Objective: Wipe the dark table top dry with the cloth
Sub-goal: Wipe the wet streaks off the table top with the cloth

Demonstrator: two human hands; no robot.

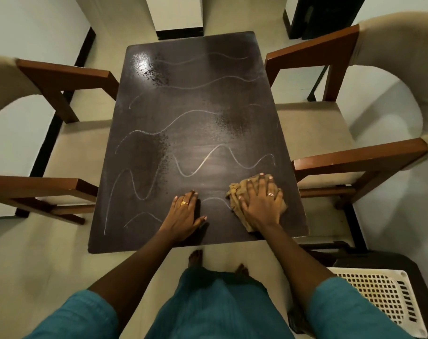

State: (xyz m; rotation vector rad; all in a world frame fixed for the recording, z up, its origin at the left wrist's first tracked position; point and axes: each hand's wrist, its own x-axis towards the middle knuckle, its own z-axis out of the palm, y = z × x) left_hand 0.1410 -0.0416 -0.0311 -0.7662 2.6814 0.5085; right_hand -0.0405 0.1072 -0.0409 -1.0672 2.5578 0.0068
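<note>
Standing at the near end of a dark desk point(196, 133), looking straight down on it. Pressing a crumpled tan cloth point(240, 192) flat against the near right corner of the desk with the right hand point(262, 204), fingers point(263, 184) spread wide and lying open over the fabric rather than clenched around it; wearing a ring point(270, 194) on one of them. Leaving folds of cloth showing to the left of the palm and trailing down toward the wrist, close to the near edge.

Resting the left hand point(183, 216) palm down on the bare desk just beside the cloth, not touching it, fingers point(192, 195) extended and released, gripping nothing, with a gold ring point(184, 203) on one.

Showing pale wavy streaks point(200, 165) looping across the whole desk, from far end to near end, with speckled droplet patches point(159, 143) at the left middle, the right middle and the far left, where a light glare is shining.

Flanking the desk with a wooden-armed cushioned chair on the left point(68, 72) and another on the right point(330, 133). Sitting at the lower right, a white perforated basket point(379, 297). Standing barefoot on the pale floor point(36, 253), in teal clothing point(215, 307).
</note>
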